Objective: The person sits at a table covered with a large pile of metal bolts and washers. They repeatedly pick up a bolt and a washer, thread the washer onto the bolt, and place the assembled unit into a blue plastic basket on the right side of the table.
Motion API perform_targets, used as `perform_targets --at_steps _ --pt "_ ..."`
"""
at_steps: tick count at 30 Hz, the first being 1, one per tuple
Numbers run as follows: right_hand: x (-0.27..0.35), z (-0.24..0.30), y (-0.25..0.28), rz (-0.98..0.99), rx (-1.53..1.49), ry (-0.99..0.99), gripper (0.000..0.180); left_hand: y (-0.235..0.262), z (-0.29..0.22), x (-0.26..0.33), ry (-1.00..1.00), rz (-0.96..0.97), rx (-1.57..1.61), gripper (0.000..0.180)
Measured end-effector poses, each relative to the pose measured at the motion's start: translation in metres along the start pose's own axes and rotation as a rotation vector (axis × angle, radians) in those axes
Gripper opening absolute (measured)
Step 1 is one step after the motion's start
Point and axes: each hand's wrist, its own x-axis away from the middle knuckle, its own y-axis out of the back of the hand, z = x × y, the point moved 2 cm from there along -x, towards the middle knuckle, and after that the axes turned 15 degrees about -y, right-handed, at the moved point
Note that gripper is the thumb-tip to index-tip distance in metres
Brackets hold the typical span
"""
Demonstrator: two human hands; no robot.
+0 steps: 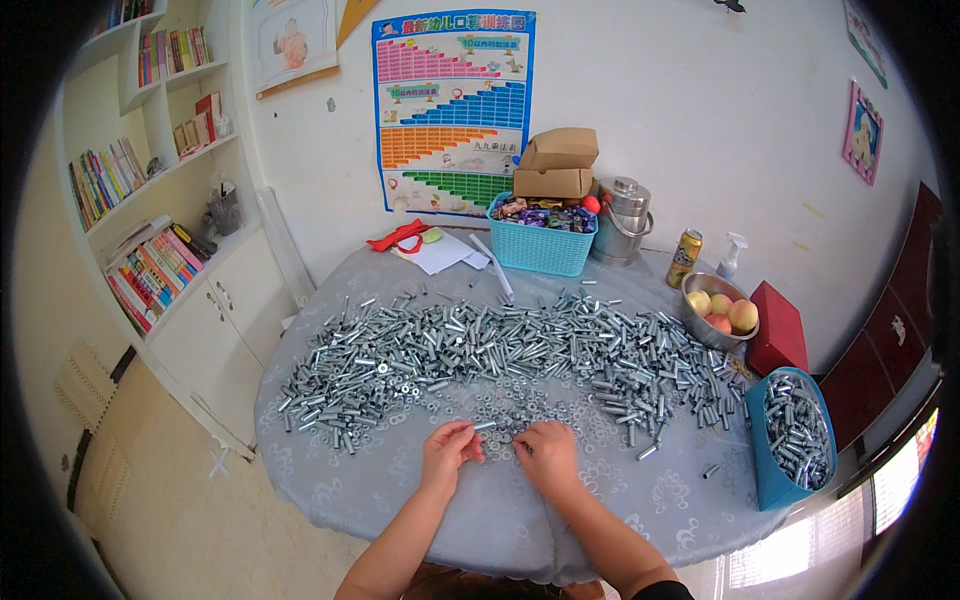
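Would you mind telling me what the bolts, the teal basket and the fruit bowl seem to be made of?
The bolts look like bright plated steel: silver-grey with sharp glints. The left hand holds one. The teal basket seems to be moulded plastic, judging by its even matte colour and lattice wall. The fruit bowl looks like stainless steel, with a dull silver sheen on its rim.

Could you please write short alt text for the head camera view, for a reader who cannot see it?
Two bare hands, left hand and right hand, hold a small metal bolt over a round grey-clothed table strewn with metal bolts. A blue bin of bolts stands at right.
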Motion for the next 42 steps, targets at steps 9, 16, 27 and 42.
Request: perform_targets --at_steps 9,16,27,42 --pt "0.000 -0.013 0.004 0.023 -0.279 -0.157 0.010 -0.001 -0.001 0.002 0.024 0.028 -0.036 0.016" --pt "0.003 -0.018 0.001 0.113 -0.576 -0.422 0.013 -0.004 0.000 0.003 0.054 0.056 -0.036 0.016" --pt "0.003 -0.017 -0.005 0.267 -0.936 -0.535 0.018 -0.006 0.001 0.005 0.174 0.093 0.008 0.018" --pt "0.000 -0.001 0.010 0.080 -0.500 -0.189 0.020 -0.016 -0.003 0.010 0.216 0.193 -0.075 0.023"
